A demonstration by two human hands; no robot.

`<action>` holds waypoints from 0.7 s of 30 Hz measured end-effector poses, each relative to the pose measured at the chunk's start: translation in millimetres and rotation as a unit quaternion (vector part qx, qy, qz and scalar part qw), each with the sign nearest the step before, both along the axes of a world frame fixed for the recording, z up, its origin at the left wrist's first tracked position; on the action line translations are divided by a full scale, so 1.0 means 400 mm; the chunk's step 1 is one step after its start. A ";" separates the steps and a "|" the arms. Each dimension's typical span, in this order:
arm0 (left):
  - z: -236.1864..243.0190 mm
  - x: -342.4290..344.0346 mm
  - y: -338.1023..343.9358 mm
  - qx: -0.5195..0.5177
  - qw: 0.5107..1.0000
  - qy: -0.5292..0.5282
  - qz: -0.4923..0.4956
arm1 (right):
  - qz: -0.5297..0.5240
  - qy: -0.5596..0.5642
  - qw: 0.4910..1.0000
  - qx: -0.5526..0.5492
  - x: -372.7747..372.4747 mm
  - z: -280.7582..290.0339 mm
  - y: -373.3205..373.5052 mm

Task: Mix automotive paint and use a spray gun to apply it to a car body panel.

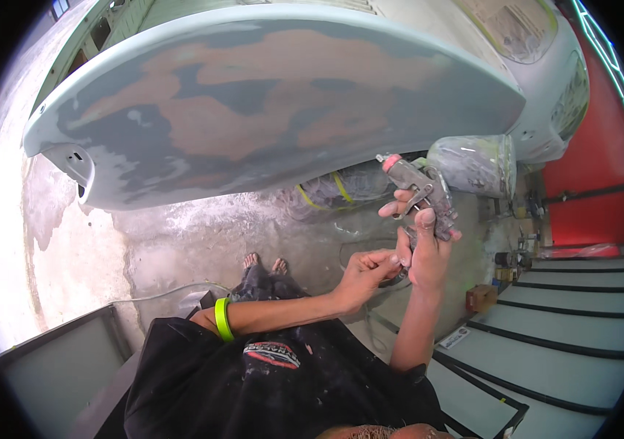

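While a patchy panel [275, 95] spans ahead, a brown box [481, 298] sits rightward.
Your raised right hand [428, 256] grips a spray gun [418, 185]; your left hand [361, 278] pinches near its base.

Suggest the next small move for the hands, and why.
Probably ease the left hand clear of the spray gun before aiming: it is pinched by the gun's lower end, exact contact unclear, while the right hand grips the gun, nose roughly toward the patchy panel.
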State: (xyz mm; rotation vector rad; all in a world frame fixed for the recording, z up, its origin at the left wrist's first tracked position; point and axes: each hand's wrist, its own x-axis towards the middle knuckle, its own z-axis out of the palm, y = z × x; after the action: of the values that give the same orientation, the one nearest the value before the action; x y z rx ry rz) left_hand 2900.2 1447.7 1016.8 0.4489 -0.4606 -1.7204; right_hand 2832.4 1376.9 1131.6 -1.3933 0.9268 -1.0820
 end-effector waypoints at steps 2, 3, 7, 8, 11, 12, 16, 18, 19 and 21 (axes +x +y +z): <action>-0.007 -0.009 0.002 -0.011 1.000 0.003 0.024 | 0.075 0.002 0.997 0.007 -0.003 -0.003 -0.007; 0.002 -0.012 0.002 -0.005 0.999 -0.004 0.037 | 0.069 0.001 0.998 -0.007 -0.005 -0.009 -0.012; 0.001 -0.041 -0.028 -0.042 0.999 -0.010 0.030 | 0.009 0.004 1.000 -0.027 -0.030 -0.020 -0.020; 0.000 -0.054 -0.040 -0.042 0.998 -0.011 0.034 | -0.040 0.011 0.999 -0.018 -0.045 -0.019 -0.022; 0.018 -0.098 -0.071 -0.061 0.998 -0.008 -0.021 | -0.141 0.024 0.990 -0.021 -0.102 -0.023 -0.036; 0.034 -0.105 -0.076 -0.059 0.997 -0.006 -0.039 | -0.184 0.018 0.982 -0.033 -0.095 -0.017 -0.043; 0.016 -0.125 -0.103 -0.083 0.991 -0.036 -0.096 | -0.229 0.030 0.969 -0.082 -0.085 0.042 -0.021; 0.007 -0.125 -0.104 -0.096 0.992 -0.025 -0.074 | -0.206 0.005 0.977 -0.060 -0.090 0.040 -0.030; 0.008 -0.123 -0.105 -0.107 0.993 -0.010 -0.048 | -0.179 -0.017 0.983 -0.037 -0.090 0.038 -0.032; -0.044 -0.107 -0.098 -0.091 0.993 -0.032 -0.067 | -0.118 -0.016 0.993 -0.022 -0.083 0.032 -0.033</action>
State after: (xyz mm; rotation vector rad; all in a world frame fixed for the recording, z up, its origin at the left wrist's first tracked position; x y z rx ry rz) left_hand 2857.4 1408.6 999.0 0.3488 -0.7021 -1.7771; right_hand 2799.2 1363.8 1144.2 -1.3212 1.0694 -1.3038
